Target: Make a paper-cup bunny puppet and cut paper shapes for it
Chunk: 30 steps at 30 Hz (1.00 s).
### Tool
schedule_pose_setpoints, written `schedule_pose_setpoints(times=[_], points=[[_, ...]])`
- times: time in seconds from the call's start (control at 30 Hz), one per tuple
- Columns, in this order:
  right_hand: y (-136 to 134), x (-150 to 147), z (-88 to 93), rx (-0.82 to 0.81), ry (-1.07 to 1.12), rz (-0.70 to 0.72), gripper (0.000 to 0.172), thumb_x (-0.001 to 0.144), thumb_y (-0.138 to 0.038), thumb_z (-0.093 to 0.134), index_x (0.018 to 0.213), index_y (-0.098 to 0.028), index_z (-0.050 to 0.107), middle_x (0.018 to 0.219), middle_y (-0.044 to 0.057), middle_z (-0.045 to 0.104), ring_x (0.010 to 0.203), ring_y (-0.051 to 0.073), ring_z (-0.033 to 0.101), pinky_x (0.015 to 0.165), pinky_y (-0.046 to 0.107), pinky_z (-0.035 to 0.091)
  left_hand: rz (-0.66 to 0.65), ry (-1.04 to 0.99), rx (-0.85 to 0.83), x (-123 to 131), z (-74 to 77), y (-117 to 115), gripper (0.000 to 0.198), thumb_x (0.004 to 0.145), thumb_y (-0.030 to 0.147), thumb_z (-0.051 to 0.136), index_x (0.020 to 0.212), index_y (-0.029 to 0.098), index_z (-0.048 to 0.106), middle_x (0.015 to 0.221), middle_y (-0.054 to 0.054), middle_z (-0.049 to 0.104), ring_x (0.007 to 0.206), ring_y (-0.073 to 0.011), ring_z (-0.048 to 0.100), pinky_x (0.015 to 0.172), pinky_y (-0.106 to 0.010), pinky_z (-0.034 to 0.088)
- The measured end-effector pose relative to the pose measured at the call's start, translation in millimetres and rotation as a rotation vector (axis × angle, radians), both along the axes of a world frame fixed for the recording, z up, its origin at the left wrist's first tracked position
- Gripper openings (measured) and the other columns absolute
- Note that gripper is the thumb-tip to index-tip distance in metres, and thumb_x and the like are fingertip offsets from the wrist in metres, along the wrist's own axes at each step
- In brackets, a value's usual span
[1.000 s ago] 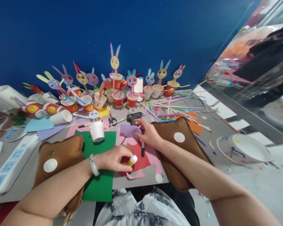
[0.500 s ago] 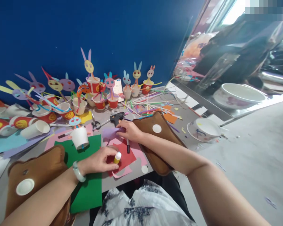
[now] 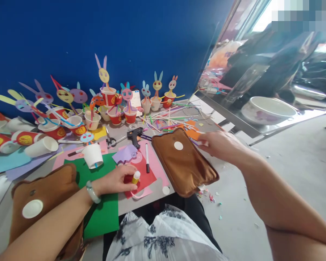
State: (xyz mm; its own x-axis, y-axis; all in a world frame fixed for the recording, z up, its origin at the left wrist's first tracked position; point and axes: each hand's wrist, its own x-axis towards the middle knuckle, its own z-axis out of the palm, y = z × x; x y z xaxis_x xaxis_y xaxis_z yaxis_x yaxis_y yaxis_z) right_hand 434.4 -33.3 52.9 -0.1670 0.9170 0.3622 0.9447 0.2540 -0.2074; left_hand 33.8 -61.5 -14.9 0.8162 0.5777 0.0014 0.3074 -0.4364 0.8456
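In my left hand [image 3: 119,178] is a small glue stick [image 3: 136,177] with a white cap and yellow body, held between thumb and fingers. My right hand [image 3: 220,145] is at the table's right side, its smeared fingertips beside the orange paper [image 3: 193,134]; whether they grip it is unclear. Under and near the left hand are red paper [image 3: 149,175] and a curved pink paper strip [image 3: 138,194]. A purple paper piece [image 3: 122,155] lies just beyond, by a small "Hi" circle [image 3: 134,154]. A white marker [image 3: 147,157] with a black cap rests on the red paper.
Brown pouches [image 3: 186,163] lie left and right. A glue gun [image 3: 136,136], scissors [image 3: 111,141] and a white cup [image 3: 92,156] on green paper [image 3: 103,217] are nearby. Several paper-cup rabbits line the blue wall [image 3: 163,36]. A white bowl [image 3: 268,110] stands on a side table.
My right hand has left the purple paper and moved right, past the brown pouch, to the orange paper. My left hand keeps the glue stick in nearly the same place.
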Motion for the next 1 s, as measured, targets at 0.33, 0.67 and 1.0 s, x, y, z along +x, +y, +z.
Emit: schedule_pose_setpoints(times=[0.33, 0.67, 1.0], points=[[-18, 72, -66.5, -0.183, -0.223, -0.178, 0.024, 0.065, -0.02, 0.075, 0.046, -0.021, 0.062, 0.044, 0.002, 0.053, 0.036, 0.009, 0.036, 0.043, 0.027, 0.021, 0.03, 0.034, -0.001, 1, 2.4, -2, 0.019, 0.083, 0.031, 0.067, 0.077, 0.015, 0.057, 0.078, -0.001, 0.057, 0.078, -0.0138, 0.051, 0.078, -0.026, 0.041], [-19, 69, -67.3, -0.302, 0.376, -0.09, 0.019, 0.083, -0.015, 0.057, 0.084, -0.015, 0.077, 0.059, 0.008, 0.071, 0.044, 0.014, 0.063, 0.046, 0.023, 0.046, 0.023, 0.025, 0.005, 0, 2.5, -1, 0.019, 0.082, 0.031, 0.068, 0.078, 0.015, 0.058, 0.079, 0.0, 0.057, 0.075, -0.0124, 0.05, 0.072, -0.024, 0.039], [-19, 6, -39.9, -0.297, 0.803, -0.115, 0.021, 0.079, -0.03, 0.071, 0.096, -0.017, 0.068, 0.08, 0.011, 0.076, 0.053, 0.016, 0.068, 0.053, 0.028, 0.057, -0.01, 0.028, 0.035, -2, -2.7, 2, 0.028, 0.084, 0.041, 0.067, 0.077, 0.015, 0.06, 0.078, -0.002, 0.058, 0.074, -0.0136, 0.052, 0.074, -0.026, 0.04]])
